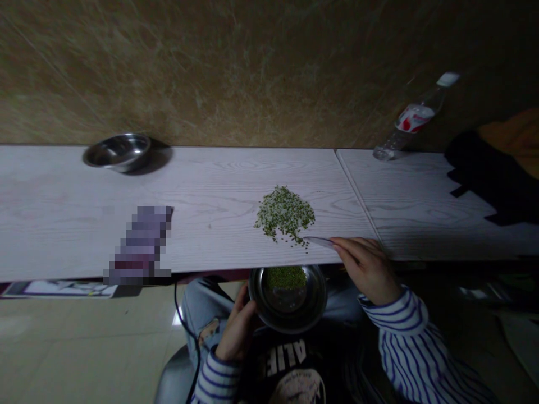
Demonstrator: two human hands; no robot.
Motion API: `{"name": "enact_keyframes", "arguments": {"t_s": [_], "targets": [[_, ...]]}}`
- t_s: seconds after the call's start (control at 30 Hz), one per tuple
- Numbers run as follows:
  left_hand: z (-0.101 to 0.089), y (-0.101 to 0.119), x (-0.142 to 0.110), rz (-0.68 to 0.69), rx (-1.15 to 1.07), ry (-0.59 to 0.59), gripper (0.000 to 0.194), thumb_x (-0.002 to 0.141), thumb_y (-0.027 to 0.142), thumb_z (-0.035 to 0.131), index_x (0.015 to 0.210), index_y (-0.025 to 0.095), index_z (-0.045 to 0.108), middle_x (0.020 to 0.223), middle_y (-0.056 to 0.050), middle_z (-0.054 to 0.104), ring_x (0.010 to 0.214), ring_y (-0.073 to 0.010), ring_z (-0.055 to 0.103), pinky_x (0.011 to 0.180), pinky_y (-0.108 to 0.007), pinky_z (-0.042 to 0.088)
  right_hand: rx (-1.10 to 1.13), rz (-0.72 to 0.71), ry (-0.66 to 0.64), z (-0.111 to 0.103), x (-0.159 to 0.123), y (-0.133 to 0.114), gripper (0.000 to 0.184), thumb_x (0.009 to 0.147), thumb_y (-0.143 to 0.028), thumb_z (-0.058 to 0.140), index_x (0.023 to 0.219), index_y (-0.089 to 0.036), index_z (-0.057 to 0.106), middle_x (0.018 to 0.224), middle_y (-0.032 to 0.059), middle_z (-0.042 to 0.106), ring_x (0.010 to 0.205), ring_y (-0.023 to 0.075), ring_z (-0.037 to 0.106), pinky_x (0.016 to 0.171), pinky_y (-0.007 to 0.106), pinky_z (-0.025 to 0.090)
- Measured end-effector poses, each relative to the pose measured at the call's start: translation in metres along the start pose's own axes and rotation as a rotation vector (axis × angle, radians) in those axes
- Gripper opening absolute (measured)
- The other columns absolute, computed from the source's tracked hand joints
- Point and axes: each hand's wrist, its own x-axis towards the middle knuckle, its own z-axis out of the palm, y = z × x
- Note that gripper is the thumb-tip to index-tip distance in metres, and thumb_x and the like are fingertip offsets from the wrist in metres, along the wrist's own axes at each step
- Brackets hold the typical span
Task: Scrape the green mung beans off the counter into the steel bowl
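A heap of small green beans lies on the pale wooden table. My right hand rests at the table's near edge, fingers closed on a thin flat card whose tip touches the heap's near right side. My left hand grips the rim of a steel bowl held just below the table edge over my lap. Some green beans lie inside that bowl.
A second steel bowl stands at the table's far left by the wall. A plastic water bottle leans against the wall at the far right. Dark and orange cloth lies at the right end. A blurred-out object sits near the front left edge.
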Motion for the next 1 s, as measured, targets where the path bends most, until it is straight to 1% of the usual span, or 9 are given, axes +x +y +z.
{"name": "enact_keyframes", "arguments": {"t_s": [0.13, 0.27, 0.33, 0.43, 0.57, 0.67, 0.77, 0.9, 1.0], "targets": [[0.0, 0.001, -0.002, 0.009, 0.009, -0.027, 0.068, 0.06, 0.017, 0.07, 0.126, 0.016, 0.055, 0.078, 0.0, 0.069, 0.067, -0.0164, 0.059, 0.068, -0.033, 0.051, -0.021, 0.008, 0.017, 0.003, 0.004, 0.001, 0.019, 0.094, -0.018, 0.051, 0.104, -0.021, 0.068, 0.089, 0.0056, 0.076, 0.079, 0.0189, 0.069, 0.074, 0.034, 0.048], [-0.002, 0.001, -0.003, 0.009, 0.001, -0.018, 0.074, 0.06, 0.018, 0.073, 0.131, 0.016, 0.05, 0.085, -0.003, 0.071, 0.071, -0.0179, 0.061, 0.07, -0.034, 0.051, -0.02, 0.001, 0.006, 0.004, 0.007, -0.001, 0.018, 0.094, -0.019, 0.052, 0.103, -0.02, 0.068, 0.088, 0.0055, 0.075, 0.079, 0.0185, 0.069, 0.073, 0.034, 0.047], [-0.002, 0.001, -0.003, 0.014, -0.004, -0.017, 0.075, 0.06, 0.017, 0.072, 0.131, 0.015, 0.049, 0.085, -0.003, 0.071, 0.071, -0.0178, 0.061, 0.07, -0.034, 0.051, -0.005, -0.018, 0.0, 0.005, 0.007, -0.003, 0.018, 0.094, -0.018, 0.052, 0.103, -0.019, 0.068, 0.087, 0.0051, 0.075, 0.078, 0.0179, 0.068, 0.073, 0.033, 0.046], [0.0, 0.002, -0.002, 0.017, -0.015, -0.034, 0.069, 0.059, 0.013, 0.07, 0.126, 0.015, 0.053, 0.088, -0.003, 0.072, 0.073, -0.018, 0.061, 0.07, -0.033, 0.051, 0.013, -0.037, 0.001, 0.006, 0.006, -0.005, 0.018, 0.094, -0.016, 0.052, 0.103, -0.019, 0.068, 0.087, 0.0051, 0.075, 0.078, 0.0174, 0.068, 0.074, 0.033, 0.046], [0.002, 0.002, -0.003, 0.033, -0.026, -0.068, 0.063, 0.06, 0.014, 0.071, 0.121, 0.017, 0.059, 0.098, -0.006, 0.073, 0.085, -0.0203, 0.064, 0.077, -0.033, 0.051, 0.019, -0.019, -0.006, 0.005, 0.003, -0.008, 0.019, 0.094, -0.018, 0.052, 0.104, -0.02, 0.068, 0.087, 0.0049, 0.075, 0.079, 0.0179, 0.068, 0.074, 0.034, 0.047], [0.002, 0.001, -0.003, 0.028, 0.001, -0.066, 0.061, 0.06, 0.015, 0.07, 0.12, 0.018, 0.061, 0.093, -0.004, 0.072, 0.082, -0.0205, 0.064, 0.074, -0.032, 0.051, 0.028, -0.024, 0.001, 0.003, 0.001, -0.01, 0.019, 0.094, -0.017, 0.052, 0.104, -0.02, 0.068, 0.087, 0.005, 0.075, 0.079, 0.018, 0.068, 0.074, 0.034, 0.047], [0.002, 0.001, -0.003, 0.018, 0.016, -0.06, 0.061, 0.06, 0.014, 0.069, 0.12, 0.019, 0.06, 0.091, -0.003, 0.071, 0.079, -0.019, 0.063, 0.071, -0.03, 0.051, 0.031, -0.028, 0.002, 0.001, 0.0, -0.013, 0.02, 0.093, -0.016, 0.052, 0.104, -0.02, 0.069, 0.087, 0.005, 0.075, 0.078, 0.0182, 0.068, 0.073, 0.034, 0.047], [0.004, 0.001, -0.004, 0.02, 0.017, -0.076, 0.063, 0.063, 0.018, 0.071, 0.124, 0.02, 0.058, 0.104, -0.006, 0.071, 0.085, -0.0209, 0.064, 0.073, -0.033, 0.052, 0.045, -0.016, -0.023, 0.002, -0.002, -0.016, 0.022, 0.095, -0.018, 0.05, 0.106, -0.022, 0.069, 0.088, 0.0055, 0.076, 0.079, 0.0184, 0.068, 0.075, 0.035, 0.047], [0.005, 0.003, -0.004, 0.012, 0.026, -0.089, 0.06, 0.063, 0.021, 0.073, 0.121, 0.019, 0.059, 0.1, -0.006, 0.072, 0.086, -0.0217, 0.064, 0.074, -0.034, 0.052, 0.043, -0.024, -0.014, 0.003, -0.001, -0.017, 0.021, 0.094, -0.016, 0.051, 0.105, -0.021, 0.068, 0.088, 0.0055, 0.076, 0.08, 0.0177, 0.068, 0.075, 0.034, 0.047]]}}
